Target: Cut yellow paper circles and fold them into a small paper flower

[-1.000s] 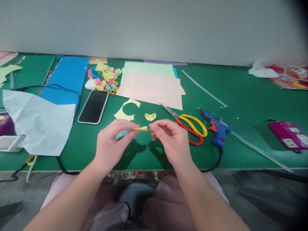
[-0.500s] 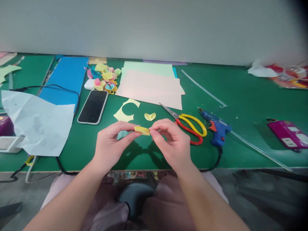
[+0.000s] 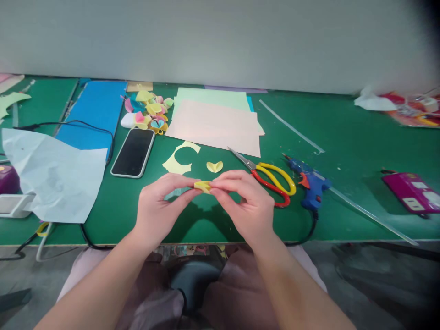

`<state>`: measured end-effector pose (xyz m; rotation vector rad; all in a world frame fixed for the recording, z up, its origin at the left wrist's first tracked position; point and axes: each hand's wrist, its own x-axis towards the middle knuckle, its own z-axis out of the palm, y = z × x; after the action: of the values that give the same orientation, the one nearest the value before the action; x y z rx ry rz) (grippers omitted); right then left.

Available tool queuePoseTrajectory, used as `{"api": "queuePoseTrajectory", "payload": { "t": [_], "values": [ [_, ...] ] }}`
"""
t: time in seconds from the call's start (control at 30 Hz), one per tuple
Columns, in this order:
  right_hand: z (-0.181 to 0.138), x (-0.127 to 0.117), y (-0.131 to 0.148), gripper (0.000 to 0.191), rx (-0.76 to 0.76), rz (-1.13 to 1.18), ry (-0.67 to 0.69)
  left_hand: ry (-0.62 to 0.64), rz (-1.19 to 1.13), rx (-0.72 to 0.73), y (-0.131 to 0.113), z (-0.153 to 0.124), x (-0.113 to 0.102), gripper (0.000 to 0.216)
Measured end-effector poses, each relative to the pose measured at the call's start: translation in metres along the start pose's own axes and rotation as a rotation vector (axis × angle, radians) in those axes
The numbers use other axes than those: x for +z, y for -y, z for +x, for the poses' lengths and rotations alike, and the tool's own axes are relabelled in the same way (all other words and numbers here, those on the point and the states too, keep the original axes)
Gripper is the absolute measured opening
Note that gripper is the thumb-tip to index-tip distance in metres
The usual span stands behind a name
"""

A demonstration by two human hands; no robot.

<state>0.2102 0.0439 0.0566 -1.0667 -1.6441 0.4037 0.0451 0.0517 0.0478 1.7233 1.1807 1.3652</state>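
Left hand (image 3: pixel 156 201), right hand (image 3: pixel 248 204) | grip: pinching 1 yellow paper (image 3: pixel 202 186) | 1 scissors (image 3: pixel 273 180) | 1 phone (image 3: pixel 133 152)

I'm standing in what's looking like a papercraft workshop, though whether it's belonging to a home or a business I can't tell. A green table (image 3: pixel 357 151) is running along a plain grey wall (image 3: pixel 220 41). Going by the clock from mid near edge, card (image 3: pixel 213 123) is lying at twelve, paper petals (image 3: pixel 154 109) are bunching at eleven, scissors (image 3: pixel 252 165) are resting at one, a glue gun (image 3: pixel 316 189) at two.
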Motion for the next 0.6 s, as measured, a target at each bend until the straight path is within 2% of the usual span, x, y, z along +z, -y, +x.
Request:
{"api": "queuePoseTrajectory", "payload": {
  "t": [0.23,0.6],
  "values": [
    [0.0005,0.0001,-0.0003,0.01,0.009,0.016,0.013,0.044,0.058,0.066,-0.0006,-0.0005,-0.0015,0.011],
    [0.0008,0.0,0.0018,0.012,0.018,0.042,0.025,0.035,0.008,0.033,0.0001,-0.0013,0.0,0.011]
  ]
}}
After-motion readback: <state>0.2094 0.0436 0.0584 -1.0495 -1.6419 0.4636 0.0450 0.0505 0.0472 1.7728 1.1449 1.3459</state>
